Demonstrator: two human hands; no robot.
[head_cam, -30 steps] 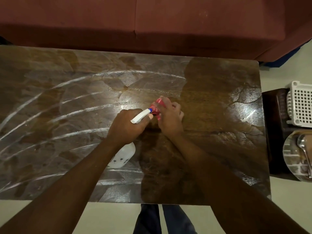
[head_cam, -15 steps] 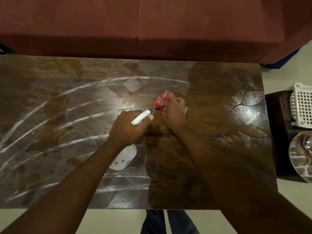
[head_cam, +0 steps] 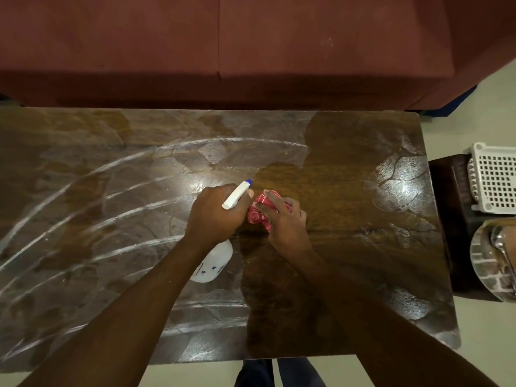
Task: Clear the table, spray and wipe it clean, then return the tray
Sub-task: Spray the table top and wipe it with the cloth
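Crumpled red patterned cloth near the middle of the dark brown glossy wooden table, lying on the tabletop and bunched under the right hand. Fingers of that hand curled down over the cloth and clamped on it, with folds of red showing between and beside them.

Just to the left, almost touching the cloth, the left hand, wrapped tight round the neck of a white plastic spray bottle. Bottle tilted, with its white trigger head and blue nozzle tip pointing up and away over the knuckles, and its rounded body showing below the wrist. Cannot tell whether the body touches the tabletop.

Pale curved streaks and a dull film across the left half of the table; darker, cleaner-looking wood round the cloth and off to the right, with a few filmy patches near the right edge.

Beyond the far edge, a maroon fabric sofa. To the right, on a low dark stand, a white perforated plastic basket and a round silvery dish with a metal utensil lying in it. At the bottom, legs in dark trousers on a pale floor.
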